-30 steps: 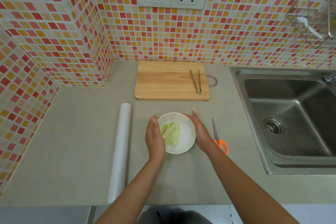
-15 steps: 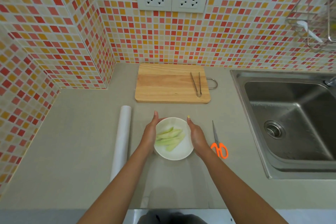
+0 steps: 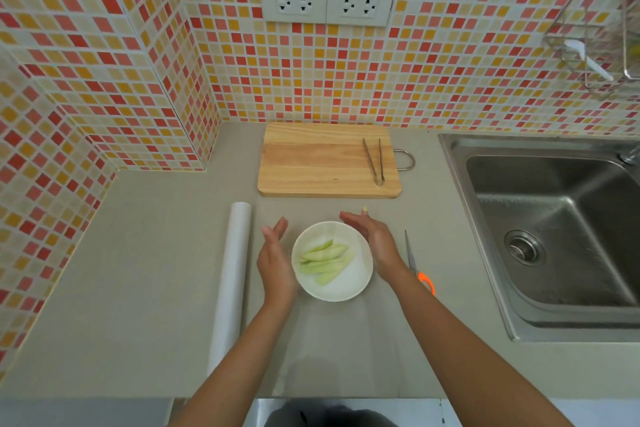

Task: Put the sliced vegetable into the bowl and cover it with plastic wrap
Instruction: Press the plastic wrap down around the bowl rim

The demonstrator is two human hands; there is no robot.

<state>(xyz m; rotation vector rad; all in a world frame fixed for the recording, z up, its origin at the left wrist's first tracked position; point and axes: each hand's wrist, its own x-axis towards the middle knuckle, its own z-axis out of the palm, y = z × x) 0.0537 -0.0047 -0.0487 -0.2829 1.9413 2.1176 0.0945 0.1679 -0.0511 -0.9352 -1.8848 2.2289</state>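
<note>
A white bowl point(image 3: 346, 288) stands on the grey counter with pale green vegetable slices point(image 3: 325, 258) lying inside it. My left hand point(image 3: 275, 262) is at the bowl's left side, palm toward it, fingers spread and pointing away. My right hand point(image 3: 375, 243) is at the bowl's upper right rim, fingers straight and apart. Neither hand grips anything. A roll of plastic wrap point(image 3: 232, 270) lies to the left of the bowl. A clear sheet of wrap point(image 3: 346, 357) seems to lie flat on the counter under and in front of the bowl.
A wooden cutting board point(image 3: 318, 159) with metal tongs point(image 3: 375, 163) on it lies behind the bowl. Orange-handled scissors point(image 3: 419, 269) lie just right of my right wrist. A steel sink point(image 3: 554, 236) fills the right side. Tiled walls close the back and left.
The bowl has been turned between my hands, so the slices now lie crosswise. My fingers, cupped on its sides before, have opened away from the rim.
</note>
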